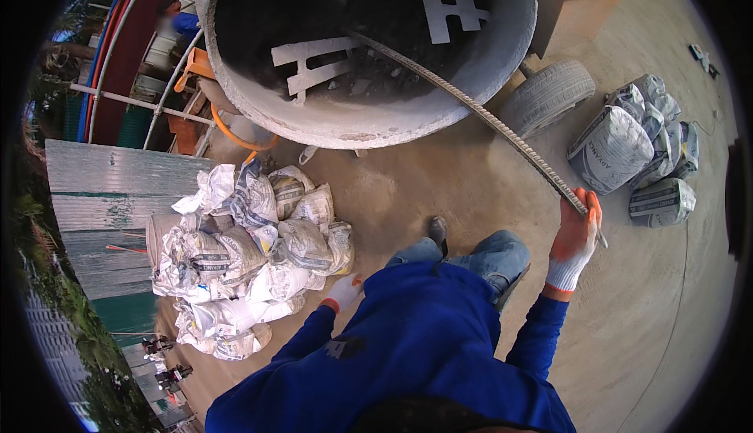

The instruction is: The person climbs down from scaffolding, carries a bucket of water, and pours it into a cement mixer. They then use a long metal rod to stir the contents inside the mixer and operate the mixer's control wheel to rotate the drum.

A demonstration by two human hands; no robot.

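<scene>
Already we have the far end of the ribbed steel bar (480, 110) inside the mixer drum (345, 125), beside a pale blade (314, 64); lumps (361, 86) lie in there, so we judge the work unfinished. Long, slim and greyish, the bar slants across the rim. Our right hand's (576, 233) fingers close around its near end; our left hand (345, 290) hangs near the sacks (306, 245), its fingers too hidden for us to tell.

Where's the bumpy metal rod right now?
In the head view, the ribbed rod slants from the right hand, right of centre, up and left into the big grey drum.
</scene>
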